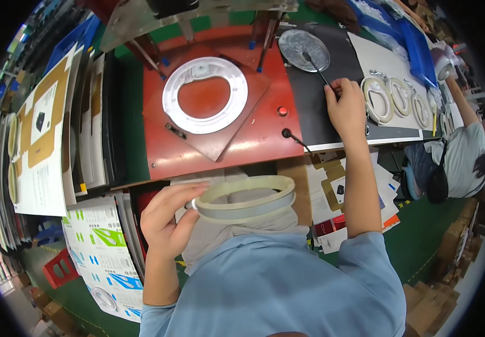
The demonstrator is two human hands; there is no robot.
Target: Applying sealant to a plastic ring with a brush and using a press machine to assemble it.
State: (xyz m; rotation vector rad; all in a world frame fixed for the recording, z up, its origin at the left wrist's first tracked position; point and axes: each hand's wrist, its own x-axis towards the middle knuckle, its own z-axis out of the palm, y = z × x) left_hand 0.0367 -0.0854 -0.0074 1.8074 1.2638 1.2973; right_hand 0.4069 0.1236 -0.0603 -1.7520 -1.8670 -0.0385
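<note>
Red worktop stretches beyond the left hand, whose thumb and fingers pinch a pale ring; that piece seems unfinished. Farther right, beside three rings perhaps further along, the right hand, fingertips closed, holds a thin black tool at a round dish.

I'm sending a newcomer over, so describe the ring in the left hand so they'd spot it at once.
Start at the big red worktop; below its near edge in the picture is the left hand. It grips one side of a cream ring. Unlike the white ring lying on the worktop, this one is held up, with a grey band around its outer side.
</note>
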